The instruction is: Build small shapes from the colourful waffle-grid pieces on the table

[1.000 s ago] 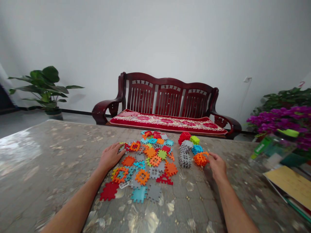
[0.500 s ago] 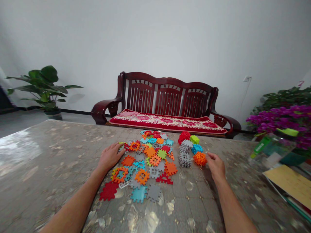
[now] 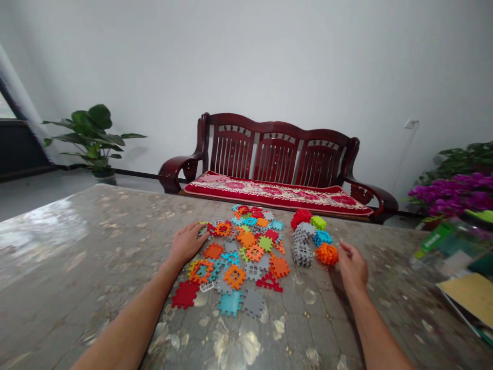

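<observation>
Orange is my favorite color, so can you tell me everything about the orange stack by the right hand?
The orange stack looks plastic, with bumpy, notched edges; its layers are too blurry to count. It sits low on the patterned table, just nearer than the blue stack. The right hand is close beside it; whether they touch isn't clear.

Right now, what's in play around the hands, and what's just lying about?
In play:
loose tiles, at left hand
orange stack, beside right hand
red stack, green stack, blue stack, grey stacks

Lying about:
bottle
yellow sheet
purple flowers
</observation>
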